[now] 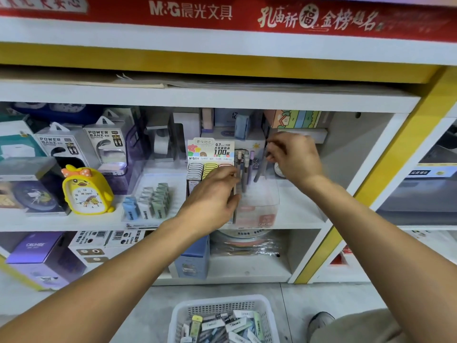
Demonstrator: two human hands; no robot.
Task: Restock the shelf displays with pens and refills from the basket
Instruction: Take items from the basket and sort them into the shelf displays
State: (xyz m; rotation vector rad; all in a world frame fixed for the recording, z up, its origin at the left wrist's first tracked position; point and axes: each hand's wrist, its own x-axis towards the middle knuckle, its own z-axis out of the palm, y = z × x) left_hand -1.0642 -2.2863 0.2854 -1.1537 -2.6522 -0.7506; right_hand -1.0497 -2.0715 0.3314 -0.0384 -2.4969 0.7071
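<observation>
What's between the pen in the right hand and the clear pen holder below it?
Nothing visible. The right hand holds the dark pen tilted over the clear holder, whose right side is open. Standing pens and the left hand occupy its left side.

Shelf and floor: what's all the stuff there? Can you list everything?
Clock: one, yellow duck, middle shelf left.
Power banks: two boxes, white, behind the clock.
Refill packs: several, blue, white and green, clear tray.
Lead display: one, white card, shelf centre.
Pens: a few, standing in a clear holder.
Basket: one, white, floor, holding refills.
Shoe: one, grey, floor right.
Left hand: at the pens.
Right hand: pinching a dark pen.
</observation>
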